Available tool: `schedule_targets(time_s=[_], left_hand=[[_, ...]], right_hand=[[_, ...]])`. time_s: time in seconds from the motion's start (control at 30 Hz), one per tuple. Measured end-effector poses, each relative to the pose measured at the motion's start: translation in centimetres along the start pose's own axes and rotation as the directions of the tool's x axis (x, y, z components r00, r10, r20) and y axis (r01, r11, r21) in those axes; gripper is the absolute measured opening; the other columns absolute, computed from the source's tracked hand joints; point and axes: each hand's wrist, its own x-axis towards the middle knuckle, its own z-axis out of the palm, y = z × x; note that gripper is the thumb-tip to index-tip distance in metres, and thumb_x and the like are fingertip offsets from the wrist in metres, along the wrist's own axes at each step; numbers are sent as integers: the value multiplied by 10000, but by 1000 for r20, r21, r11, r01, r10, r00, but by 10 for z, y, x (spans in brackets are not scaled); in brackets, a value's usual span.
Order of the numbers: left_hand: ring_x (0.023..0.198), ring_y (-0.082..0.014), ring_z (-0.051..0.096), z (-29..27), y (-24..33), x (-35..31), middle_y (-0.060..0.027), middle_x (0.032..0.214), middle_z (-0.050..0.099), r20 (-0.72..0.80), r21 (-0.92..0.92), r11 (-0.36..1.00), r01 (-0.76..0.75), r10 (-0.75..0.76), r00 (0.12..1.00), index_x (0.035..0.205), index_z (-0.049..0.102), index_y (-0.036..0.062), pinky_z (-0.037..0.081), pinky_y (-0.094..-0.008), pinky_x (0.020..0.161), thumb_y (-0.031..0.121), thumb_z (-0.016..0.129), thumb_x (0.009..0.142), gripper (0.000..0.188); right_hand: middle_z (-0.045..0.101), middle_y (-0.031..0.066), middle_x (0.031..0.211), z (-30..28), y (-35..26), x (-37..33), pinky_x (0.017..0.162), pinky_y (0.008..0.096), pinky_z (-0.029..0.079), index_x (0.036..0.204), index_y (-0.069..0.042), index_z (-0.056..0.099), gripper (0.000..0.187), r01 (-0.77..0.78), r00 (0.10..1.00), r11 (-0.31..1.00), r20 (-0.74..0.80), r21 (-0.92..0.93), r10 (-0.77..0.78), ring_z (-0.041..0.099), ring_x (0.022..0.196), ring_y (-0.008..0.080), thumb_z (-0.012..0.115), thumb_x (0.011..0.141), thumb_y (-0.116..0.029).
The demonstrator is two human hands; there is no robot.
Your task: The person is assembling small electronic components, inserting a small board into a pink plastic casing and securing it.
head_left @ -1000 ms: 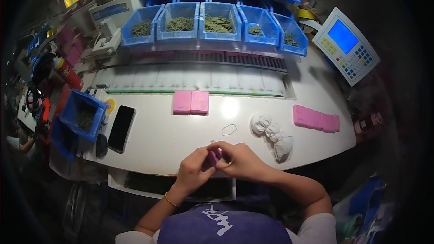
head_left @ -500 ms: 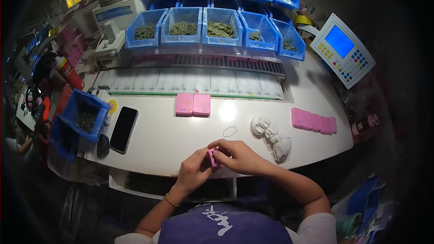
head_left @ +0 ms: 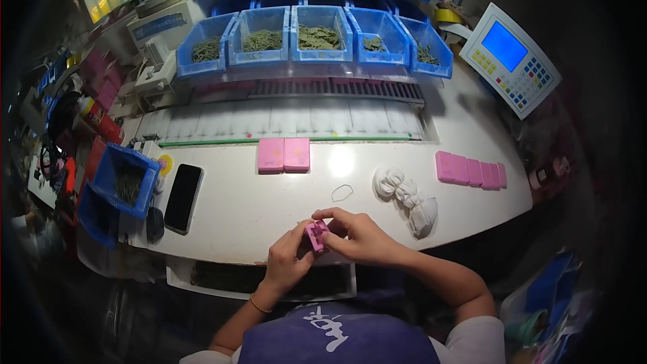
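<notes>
A small pink block [head_left: 317, 236] with a recess in its face is held between both hands above the table's front edge. My left hand [head_left: 288, 256] grips it from the left side, with fingers closed around it. From the right, my right hand [head_left: 360, 237] closes on the same block, its thumb at the recess and the index finger bent over the top. Fingers hide part of the block. Just beyond the hands lies a thin pale loop [head_left: 342, 193], and a knotted white cloth bundle [head_left: 406, 199] rests to the right.
Two pink blocks [head_left: 271, 156] stand side by side mid-table; several more [head_left: 465, 170] form a row at right. A black phone [head_left: 184, 199] and a blue bin [head_left: 126, 178] are left. Blue bins of dried green pieces [head_left: 319, 37] line the back; a keypad panel [head_left: 512, 61] stands back right.
The pink block has been tilted in my hands, so more of its recessed face shows. My right thumb has shifted on it. The whole view has moved slightly.
</notes>
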Motion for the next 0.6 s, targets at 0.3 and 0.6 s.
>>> schedule_targets(time_s=[0.3, 0.6], left_hand=[[981, -319, 695, 4, -4, -1, -181, 1102, 679, -11, -53, 999, 14, -15, 1000, 1314, 540, 31, 561, -373, 829, 59, 776, 765, 599], [1093, -244, 659, -5, -1, 3, -172, 1247, 638, 86, -239, 961, 142, -124, 988, 1314, 516, -15, 544, -367, 926, 109, 788, 814, 582]], right_hand=[[655, 51, 848, -7, 6, -1, 759, 252, 483, 1377, -5, 420, 468, -94, 995, 973, 12, 211, 94, 589, 795, 83, 572, 940, -73], [677, 105, 959, -14, 24, -13, 760, 257, 505, 1438, -32, 341, 551, -73, 996, 871, -18, 487, 93, 650, 878, 126, 587, 946, -59]])
